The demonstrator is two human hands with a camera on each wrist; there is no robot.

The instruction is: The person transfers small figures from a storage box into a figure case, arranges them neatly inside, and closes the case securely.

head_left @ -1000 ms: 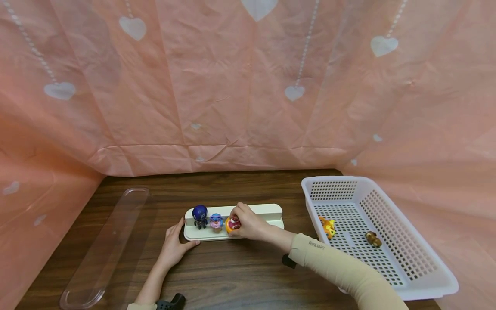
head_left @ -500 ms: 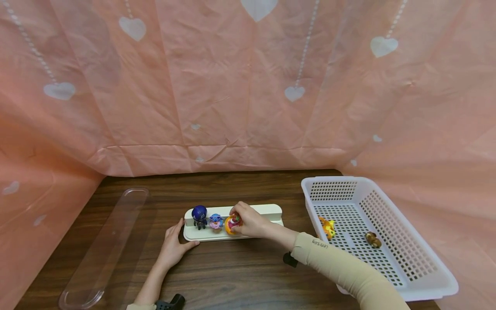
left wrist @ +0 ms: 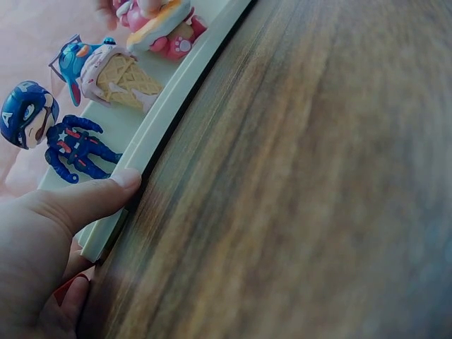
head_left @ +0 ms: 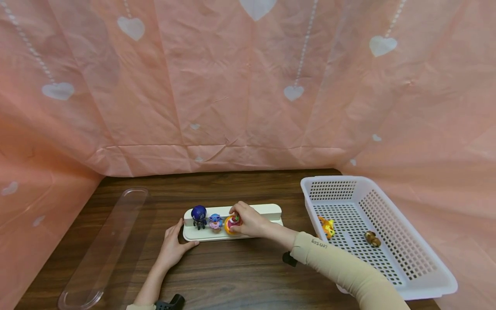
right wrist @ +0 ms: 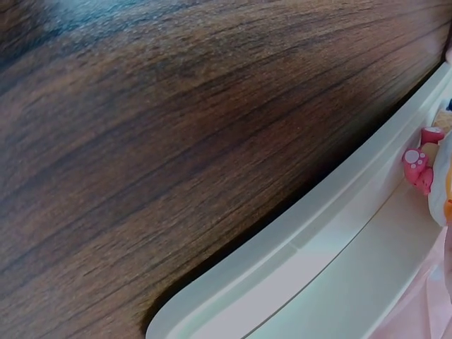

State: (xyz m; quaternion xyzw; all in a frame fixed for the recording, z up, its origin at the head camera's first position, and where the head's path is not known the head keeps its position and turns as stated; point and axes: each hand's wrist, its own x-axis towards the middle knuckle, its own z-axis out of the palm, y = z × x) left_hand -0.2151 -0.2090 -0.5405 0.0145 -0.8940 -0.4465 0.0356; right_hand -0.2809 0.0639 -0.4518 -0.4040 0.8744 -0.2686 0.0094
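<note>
A white display stand (head_left: 267, 211) with a raised back step lies on the table. My left hand (head_left: 172, 246) grips its left end, the thumb (left wrist: 106, 196) on the front edge. My right hand (head_left: 249, 221) pinches a pink and orange toy figurine (head_left: 229, 227) at the stand's middle; its pink paw-like feet (right wrist: 417, 166) show in the right wrist view. To its left on the stand are a blue figurine on an ice-cream cone (head_left: 215, 223) and a dark blue helmeted figurine (head_left: 199, 216). The right fingers partly cover the pink figurine.
To the right stands a white perforated basket (head_left: 430, 258) holding a yellow-orange figurine (head_left: 327, 227) and a small brown one (head_left: 373, 239). A long clear plastic cover (head_left: 104, 245) lies at the left of the wooden table (head_left: 232, 275). A pink curtain (head_left: 217, 86) hangs behind.
The right hand has shifted the pink and orange figurine very slightly and turned it a little within the first half second. The left hand stays at the stand's end.
</note>
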